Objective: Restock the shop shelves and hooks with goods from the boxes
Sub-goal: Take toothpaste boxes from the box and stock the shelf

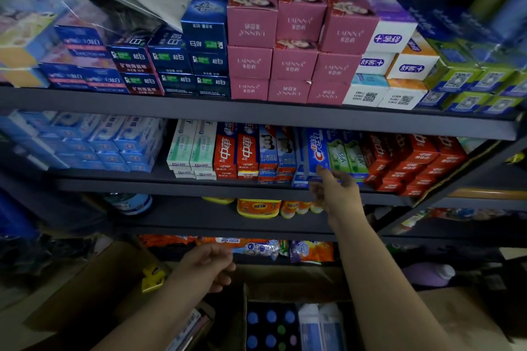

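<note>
My right hand (335, 194) reaches up to the middle shelf (114, 184), its fingertips touching the lower end of a blue Crest toothpaste box (316, 151) that stands upright among other toothpaste boxes. The fingers are extended, not wrapped round the box. My left hand (212, 263) hangs lower, in front of the bottom shelf, with loosely curled fingers and nothing in it. Below my arms sits an open cardboard box (245, 319) holding bottles with blue caps (271, 319) and pale tubes.
The top shelf (199, 111) carries pink Lafinna boxes (296, 63), dark blue toothpaste boxes and green packs. Red toothpaste boxes (413, 162) stack to the right of the Crest box. Orange jars (258, 208) and snack bags fill lower shelves. Another cardboard box (94, 285) lies at lower left.
</note>
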`<action>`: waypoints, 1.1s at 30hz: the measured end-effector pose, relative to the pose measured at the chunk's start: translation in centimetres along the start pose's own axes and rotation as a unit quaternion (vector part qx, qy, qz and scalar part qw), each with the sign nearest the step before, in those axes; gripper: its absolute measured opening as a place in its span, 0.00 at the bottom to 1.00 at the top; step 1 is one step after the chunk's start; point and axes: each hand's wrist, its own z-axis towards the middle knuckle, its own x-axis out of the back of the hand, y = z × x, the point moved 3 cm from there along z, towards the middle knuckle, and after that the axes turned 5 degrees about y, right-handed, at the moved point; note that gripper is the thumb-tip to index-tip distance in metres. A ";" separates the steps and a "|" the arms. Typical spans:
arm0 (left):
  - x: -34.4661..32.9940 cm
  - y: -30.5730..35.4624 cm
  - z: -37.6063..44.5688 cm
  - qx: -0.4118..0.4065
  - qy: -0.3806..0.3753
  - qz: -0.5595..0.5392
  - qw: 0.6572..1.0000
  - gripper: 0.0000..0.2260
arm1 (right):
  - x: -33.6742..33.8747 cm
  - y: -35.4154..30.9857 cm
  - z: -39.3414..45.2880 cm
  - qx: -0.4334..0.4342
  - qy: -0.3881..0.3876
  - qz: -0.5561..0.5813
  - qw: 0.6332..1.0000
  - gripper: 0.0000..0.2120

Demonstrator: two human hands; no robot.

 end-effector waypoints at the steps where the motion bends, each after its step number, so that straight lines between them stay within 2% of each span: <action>1: 0.0 -0.1 0.1 0.003 0.000 0.001 1.000 0.04 | -0.1 -0.1 0.0 0.009 0.006 0.010 1.000 0.18; 4: -0.2 -0.5 0.4 0.015 0.000 -0.003 1.000 0.04 | -0.7 -1.0 0.3 0.017 0.007 0.048 0.999 0.17; 8: -0.4 -0.7 0.4 0.023 -0.008 -0.013 1.000 0.04 | -2.3 -1.8 0.1 -0.051 -0.016 0.160 0.986 0.15; 11: -0.2 -0.9 0.5 0.022 -0.006 -0.023 0.999 0.04 | -2.9 -1.8 0.4 -0.054 0.006 0.137 0.989 0.14; 17: 0.5 -1.7 0.8 0.041 0.004 -0.035 0.999 0.04 | -3.5 -1.8 1.0 -0.063 0.007 0.162 0.985 0.11; 19: 0.7 -2.1 0.9 0.052 0.001 -0.041 0.998 0.03 | -3.4 -1.4 1.3 -0.023 0.004 0.120 0.992 0.11; 22: 1.5 -3.0 1.2 0.061 0.007 -0.051 0.997 0.04 | -2.6 -0.6 0.6 0.009 0.042 0.061 0.997 0.19; 26: 3.6 -4.5 1.7 0.049 0.044 -0.078 0.995 0.04 | -1.7 1.8 -1.9 0.079 0.087 -0.035 0.992 0.12; 28: 5.4 -5.9 2.0 0.040 0.073 -0.105 0.991 0.05 | -2.5 4.5 -3.9 0.110 0.041 -0.104 0.988 0.09; 30: 7.8 -8.1 2.4 0.040 0.116 -0.124 0.985 0.07 | -4.0 8.0 -5.9 0.125 -0.046 -0.186 0.974 0.08; 33: 11.7 -12.5 2.6 0.076 0.174 -0.154 0.970 0.08 | -6.7 13.6 -8.6 0.090 -0.150 -0.272 0.946 0.07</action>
